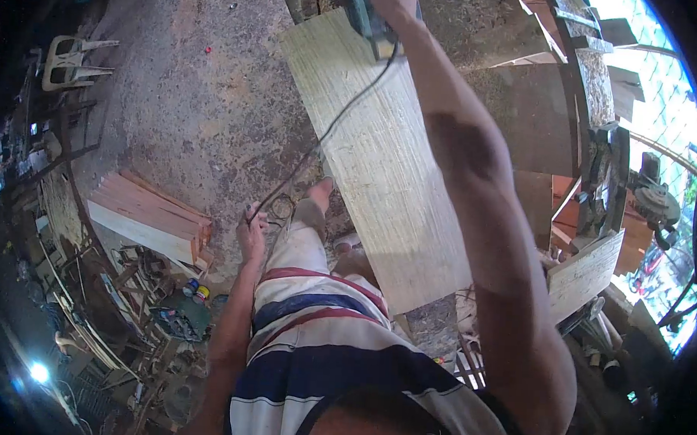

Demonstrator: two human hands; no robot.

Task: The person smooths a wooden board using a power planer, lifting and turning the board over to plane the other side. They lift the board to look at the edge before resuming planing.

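Note:
A long pale wooden board [389,180] with streaked grain slants from the top of the head view down to beside my legs. At its far end rests a teal corded power tool [365,16], which looks like an electric planer and is partly cut off by the frame's top edge. My right hand [394,0] is closed over the top of it, its fingers partly out of view. The tool's black power cord [325,135] runs back across the board. My left hand [252,227] pinches that cord, left of my thigh.
Stacked reddish planks [150,217] lie on the floor at left, near cans [197,290] and clutter. A plastic chair [74,64] stands farther off. Wooden panels [524,116] and a bench frame [598,112] line the right side. My bare foot [321,191] is close to the board's edge.

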